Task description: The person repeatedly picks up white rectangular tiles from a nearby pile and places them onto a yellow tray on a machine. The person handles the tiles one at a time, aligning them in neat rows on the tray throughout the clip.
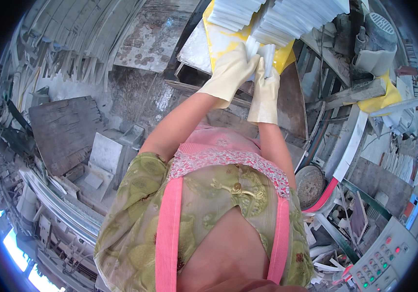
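Both hands wear cream rubber gloves and are close together at the top middle of the head view. My left hand (232, 72) is closed around the near end of a white strip (252, 45). Just right of it, my right hand (265, 95) grips several short white strips (269, 57) held on end, its thumb pressed along them. Beyond the gloves lie stacks of long pale strips (299, 22), with another stack (233, 13) to their left. Yellow sheeting (283, 58) is under them. The fingertips are partly hidden behind the strips.
Long grey slats (80, 24) are piled at the far left, beside a stained board (153, 31). A dark wooden panel (67, 131) leans lower left. At right are a motor (379, 31), a round pan (310, 185) and a curved metal edge (352, 146). A button panel (381, 260) stands lower right.
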`<state>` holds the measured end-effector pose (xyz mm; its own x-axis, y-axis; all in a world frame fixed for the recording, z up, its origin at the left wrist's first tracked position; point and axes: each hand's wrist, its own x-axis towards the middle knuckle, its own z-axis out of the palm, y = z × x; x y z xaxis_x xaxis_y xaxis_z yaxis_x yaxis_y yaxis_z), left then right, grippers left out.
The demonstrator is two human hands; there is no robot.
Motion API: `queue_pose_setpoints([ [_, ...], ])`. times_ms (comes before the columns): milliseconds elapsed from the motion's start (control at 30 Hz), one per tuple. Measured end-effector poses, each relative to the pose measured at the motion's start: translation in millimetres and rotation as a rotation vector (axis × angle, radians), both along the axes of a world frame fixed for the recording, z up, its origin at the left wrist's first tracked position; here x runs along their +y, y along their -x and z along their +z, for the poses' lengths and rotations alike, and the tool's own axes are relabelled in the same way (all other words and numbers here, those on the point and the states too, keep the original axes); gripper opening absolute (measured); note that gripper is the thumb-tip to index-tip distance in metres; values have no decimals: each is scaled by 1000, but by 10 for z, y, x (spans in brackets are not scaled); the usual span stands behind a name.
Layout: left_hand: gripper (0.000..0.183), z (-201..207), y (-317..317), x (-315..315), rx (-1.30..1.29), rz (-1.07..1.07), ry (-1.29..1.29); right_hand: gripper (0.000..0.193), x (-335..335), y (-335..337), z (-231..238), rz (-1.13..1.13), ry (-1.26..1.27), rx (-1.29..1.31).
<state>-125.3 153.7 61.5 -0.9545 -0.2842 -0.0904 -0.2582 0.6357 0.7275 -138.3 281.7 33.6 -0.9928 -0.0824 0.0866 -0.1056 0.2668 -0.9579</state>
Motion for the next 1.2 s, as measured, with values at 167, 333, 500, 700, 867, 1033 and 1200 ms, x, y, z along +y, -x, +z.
queue_pose_setpoints([
  [167, 48, -46, -147, -222, 75, -52, -590, 44, -12, 5, -5, 52, 93, -36],
  [333, 49, -230, -24, -389, -28, -32, -972, 38, 39, -60, 148, 140, 179, -113],
  [500, 63, -401, 43, -412, 175, -199, -417, 35, 2, -120, 385, 137, 96, -250],
  [700, 69, -489, 64, -354, 336, -298, -215, 43, -47, -149, 368, 86, 21, -215],
  [867, 62, -489, 23, -371, 256, -348, -327, 45, 3, -80, 283, 139, -73, -129],
  [1033, 58, -487, -66, -327, 30, -372, -304, 49, -14, -102, 315, 112, -124, -149],
  [1200, 51, -519, -251, -257, 247, -344, -163, 54, -14, -137, 343, 166, 24, -256],
])
